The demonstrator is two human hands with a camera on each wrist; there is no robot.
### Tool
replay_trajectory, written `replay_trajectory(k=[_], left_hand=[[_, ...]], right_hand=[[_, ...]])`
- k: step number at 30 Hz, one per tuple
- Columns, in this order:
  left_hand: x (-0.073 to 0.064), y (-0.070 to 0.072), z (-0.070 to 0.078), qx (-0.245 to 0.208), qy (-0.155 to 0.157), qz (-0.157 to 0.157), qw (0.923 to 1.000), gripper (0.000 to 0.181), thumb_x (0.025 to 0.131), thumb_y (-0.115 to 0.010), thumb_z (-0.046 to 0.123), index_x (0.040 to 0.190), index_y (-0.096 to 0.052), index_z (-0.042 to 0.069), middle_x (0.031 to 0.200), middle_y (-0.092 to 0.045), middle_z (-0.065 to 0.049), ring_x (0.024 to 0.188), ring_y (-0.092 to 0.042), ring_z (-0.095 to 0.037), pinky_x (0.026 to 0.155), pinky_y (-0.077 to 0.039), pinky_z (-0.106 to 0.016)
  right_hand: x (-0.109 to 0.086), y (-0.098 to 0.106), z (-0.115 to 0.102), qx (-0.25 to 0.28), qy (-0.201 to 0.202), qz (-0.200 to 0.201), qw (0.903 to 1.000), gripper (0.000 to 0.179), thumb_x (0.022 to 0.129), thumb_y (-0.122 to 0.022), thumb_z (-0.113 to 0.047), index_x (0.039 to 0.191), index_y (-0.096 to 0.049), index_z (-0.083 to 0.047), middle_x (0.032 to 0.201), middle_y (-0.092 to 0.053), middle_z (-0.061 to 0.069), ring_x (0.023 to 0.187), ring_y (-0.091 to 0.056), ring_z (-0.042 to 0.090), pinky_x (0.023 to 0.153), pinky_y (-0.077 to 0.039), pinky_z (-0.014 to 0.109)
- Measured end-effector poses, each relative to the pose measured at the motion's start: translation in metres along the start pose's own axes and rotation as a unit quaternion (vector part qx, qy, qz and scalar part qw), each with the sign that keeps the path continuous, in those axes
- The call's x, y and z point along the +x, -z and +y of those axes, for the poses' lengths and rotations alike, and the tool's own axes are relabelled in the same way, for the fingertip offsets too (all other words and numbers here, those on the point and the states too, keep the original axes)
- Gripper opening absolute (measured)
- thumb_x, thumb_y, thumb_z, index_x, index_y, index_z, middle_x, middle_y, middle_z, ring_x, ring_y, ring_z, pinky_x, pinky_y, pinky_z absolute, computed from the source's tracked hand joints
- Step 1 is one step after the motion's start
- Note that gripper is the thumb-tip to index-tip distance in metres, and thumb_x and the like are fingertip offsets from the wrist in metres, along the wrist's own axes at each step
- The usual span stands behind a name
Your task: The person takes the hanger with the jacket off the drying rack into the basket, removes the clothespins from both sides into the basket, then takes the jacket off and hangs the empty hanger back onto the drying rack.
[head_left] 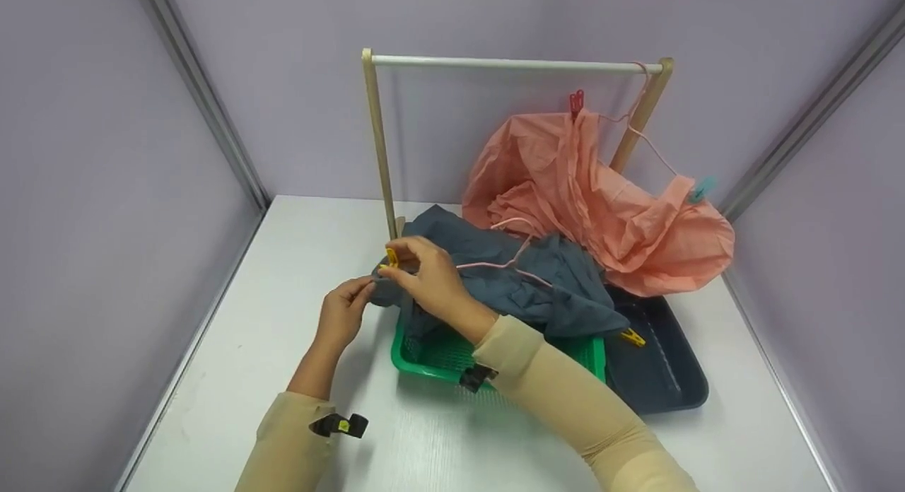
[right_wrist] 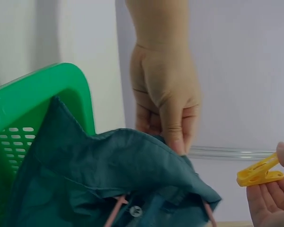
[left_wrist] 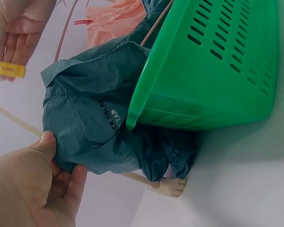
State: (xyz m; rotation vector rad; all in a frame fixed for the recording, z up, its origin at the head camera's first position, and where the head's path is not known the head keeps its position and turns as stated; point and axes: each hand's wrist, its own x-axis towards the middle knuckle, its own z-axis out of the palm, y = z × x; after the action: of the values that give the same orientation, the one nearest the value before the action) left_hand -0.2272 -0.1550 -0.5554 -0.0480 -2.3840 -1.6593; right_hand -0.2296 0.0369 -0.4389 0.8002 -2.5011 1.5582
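A dark blue-green garment [head_left: 466,266] with printed lettering lies bunched over the green basket [head_left: 424,370], a pink hanger [head_left: 488,265] set in it. My left hand [head_left: 344,308] pinches the garment's left edge between thumb and fingers, as the left wrist view shows from close up. Just above that edge, my right hand [head_left: 435,276] pinches a yellow clothespin [right_wrist: 260,172] by its handles. In the right wrist view the clothespin stands apart from the cloth, off to one side of it.
Behind stands a wooden rack with a white rail [head_left: 495,62]. A salmon-pink garment [head_left: 551,167] hangs at its right on a hanger, with a red clothespin [head_left: 577,103] and a teal clothespin [head_left: 702,189]. Another yellow clothespin [head_left: 634,337] is over the dark tray [head_left: 661,372].
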Motion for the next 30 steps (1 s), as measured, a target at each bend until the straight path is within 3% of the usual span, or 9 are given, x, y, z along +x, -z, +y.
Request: replay_trajectory(k=[9,14,18,24,30], left_hand=[[0.001,0.001,-0.002,-0.001,0.001,0.006,1.0,0.02,0.1,-0.063,0.015,0.111,-0.075,0.004,0.11,-0.073,-0.011,0.104,-0.068,-0.023,0.089,-0.054,-0.039],[0.0,0.002,0.005,-0.007,-0.014,0.014,0.9998,0.019,0.099,-0.063,0.013,0.111,-0.075,0.003,0.109,-0.073,-0.011,0.101,-0.067,-0.022,0.083,-0.052,-0.024],[0.0,0.001,0.005,-0.011,-0.03,0.018,0.9993,0.018,0.099,-0.064,0.012,0.11,-0.075,0.002,0.108,-0.073,-0.012,0.1,-0.067,-0.023,0.081,-0.05,-0.018],[0.001,0.0,-0.001,-0.006,-0.031,0.018,0.9994,0.018,0.099,-0.064,0.013,0.111,-0.075,0.004,0.108,-0.073,-0.01,0.099,-0.067,-0.021,0.082,-0.053,-0.025],[0.0,0.0,-0.002,-0.002,-0.024,0.016,0.9996,0.02,0.099,-0.064,0.014,0.112,-0.074,0.003,0.112,-0.072,-0.012,0.108,-0.066,-0.027,0.092,-0.052,-0.039]], right_hand=[[-0.013,0.028,-0.016,0.001,0.022,-0.014,0.9997,0.038,0.088,-0.077,-0.023,0.121,-0.066,-0.006,0.109,-0.067,0.005,0.098,-0.069,0.012,0.085,-0.055,0.024],[-0.02,0.051,-0.023,0.0,0.025,-0.021,0.9995,0.037,0.088,-0.078,-0.021,0.119,-0.066,-0.004,0.11,-0.067,0.006,0.098,-0.069,0.014,0.088,-0.056,0.033],[-0.025,0.068,-0.025,-0.009,0.023,-0.023,0.9994,0.038,0.088,-0.079,-0.022,0.119,-0.067,-0.004,0.11,-0.068,0.004,0.099,-0.068,0.013,0.089,-0.055,0.028],[-0.037,0.097,-0.024,-0.023,0.009,-0.015,0.9996,0.037,0.088,-0.078,-0.024,0.119,-0.067,-0.007,0.11,-0.067,0.002,0.101,-0.067,0.013,0.09,-0.054,0.028],[-0.051,0.129,-0.021,-0.017,0.005,0.007,0.9998,0.036,0.088,-0.078,-0.02,0.119,-0.066,-0.005,0.11,-0.067,0.007,0.101,-0.068,0.019,0.091,-0.054,0.034]])
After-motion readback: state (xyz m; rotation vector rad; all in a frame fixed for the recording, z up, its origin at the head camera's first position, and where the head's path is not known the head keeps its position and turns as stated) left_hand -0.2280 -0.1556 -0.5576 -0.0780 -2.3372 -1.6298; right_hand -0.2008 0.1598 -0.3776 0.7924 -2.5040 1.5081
